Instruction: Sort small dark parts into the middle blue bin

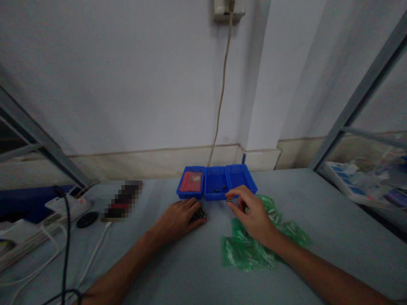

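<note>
Three blue bins [216, 195] line the far edge of the pale grey table [318, 203]; the left one holds a red sheet [190, 182]. Translucent green bags [244, 250] lie mid-table. The small part [200, 214] looks dark, perhaps black.

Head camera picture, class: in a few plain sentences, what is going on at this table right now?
A person works at a grey table with bare hands. The left hand lies flat over a dark part, just in front of three blue trays set in a row. The right hand pinches what looks like a small dark piece between thumb and forefinger at the front rim of the middle tray, which holds a few similar pieces. Under the right wrist lie green plastic bags.
</note>
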The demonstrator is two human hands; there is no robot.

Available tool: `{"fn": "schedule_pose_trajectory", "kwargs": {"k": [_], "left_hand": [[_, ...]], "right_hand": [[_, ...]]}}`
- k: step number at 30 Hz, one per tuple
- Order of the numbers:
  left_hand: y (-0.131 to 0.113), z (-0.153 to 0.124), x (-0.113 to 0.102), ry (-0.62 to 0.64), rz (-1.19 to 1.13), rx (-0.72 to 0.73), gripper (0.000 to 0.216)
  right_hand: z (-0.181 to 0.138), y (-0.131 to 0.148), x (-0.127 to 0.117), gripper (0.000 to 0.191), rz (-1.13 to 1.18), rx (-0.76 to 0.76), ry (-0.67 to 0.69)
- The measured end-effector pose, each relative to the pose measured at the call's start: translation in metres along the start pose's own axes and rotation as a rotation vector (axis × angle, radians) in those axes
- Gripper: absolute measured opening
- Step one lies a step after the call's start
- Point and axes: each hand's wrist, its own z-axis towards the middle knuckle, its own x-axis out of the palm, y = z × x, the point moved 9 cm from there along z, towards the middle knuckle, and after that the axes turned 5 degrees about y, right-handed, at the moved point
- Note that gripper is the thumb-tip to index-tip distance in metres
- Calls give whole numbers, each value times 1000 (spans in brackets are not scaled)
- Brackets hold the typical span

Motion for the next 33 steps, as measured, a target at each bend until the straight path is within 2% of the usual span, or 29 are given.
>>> {"fn": "schedule_pose_trajectory", "kwargs": {"k": [2,4,10,17,21,25,27,29,33], "left_hand": [[0,0,0,8,3,-8,31],[0,0,0,14,5,-12,31],[0,0,-1,7,8,-8,31],[1,-1,0,-4,-2,-2,30],[1,-1,-1,0,-10,-6,32],[0,0,0,8,4,-2,33],[0,0,0,-1,1,-2,33],[0,-1,0,-12,-6,0,33],[1,-1,-1,-14,-14,-1,34]], "right_hand": [[-1,4,0,15,-31,-47,0],[-1,4,-1,15,-19,-29,-1],[1,-11,4,29,281,178,7],[-5,-30,23,34,647,422,84],[-9,-36,28,35,775,508,79],[-12,-37,36,33,884,555,145],[-11,-37,36,32,843,542,159],[-9,-33,30,32,700,480,145],[-4,-11,12,29,269,226,69]]}}
